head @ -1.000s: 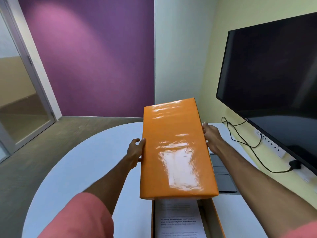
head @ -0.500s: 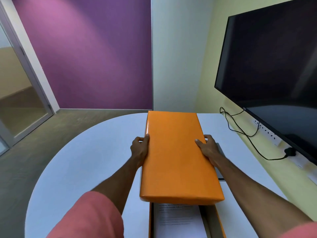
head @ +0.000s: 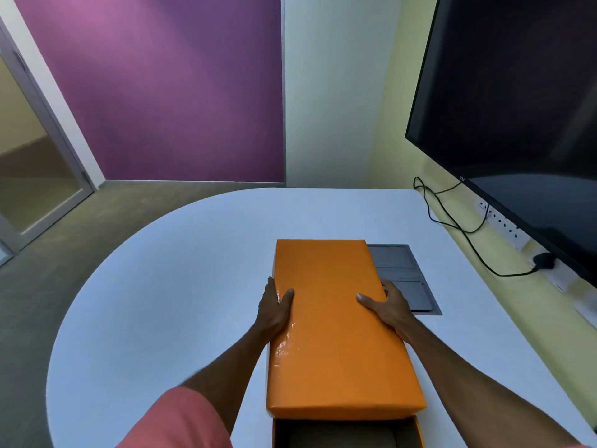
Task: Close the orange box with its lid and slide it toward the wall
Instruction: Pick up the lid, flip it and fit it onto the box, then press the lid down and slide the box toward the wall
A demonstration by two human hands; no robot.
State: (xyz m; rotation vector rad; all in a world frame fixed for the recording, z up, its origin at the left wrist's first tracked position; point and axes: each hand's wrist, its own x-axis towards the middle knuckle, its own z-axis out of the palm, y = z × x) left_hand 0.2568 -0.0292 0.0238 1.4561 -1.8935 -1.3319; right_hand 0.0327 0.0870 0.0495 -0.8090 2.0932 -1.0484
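A long orange lid (head: 336,331) lies nearly flat over the orange box (head: 418,431), whose open near end still shows below the lid's front edge at the bottom of the view. My left hand (head: 274,307) grips the lid's left side, thumb on top. My right hand (head: 389,303) grips its right side, thumb on top too. Both hands hold the lid around its middle. The box's inside looks dark and most of it is hidden under the lid.
The box rests on a white rounded table (head: 181,286). A grey flush panel (head: 403,273) is set into the table right of the lid. A black screen (head: 517,118) hangs on the yellow wall (head: 400,150) at right, with a cable (head: 458,227) and sockets below it.
The lid has come down from a raised, tilted position to lie low over the box. Both hands have moved down with it, and the papers in the box are now covered.
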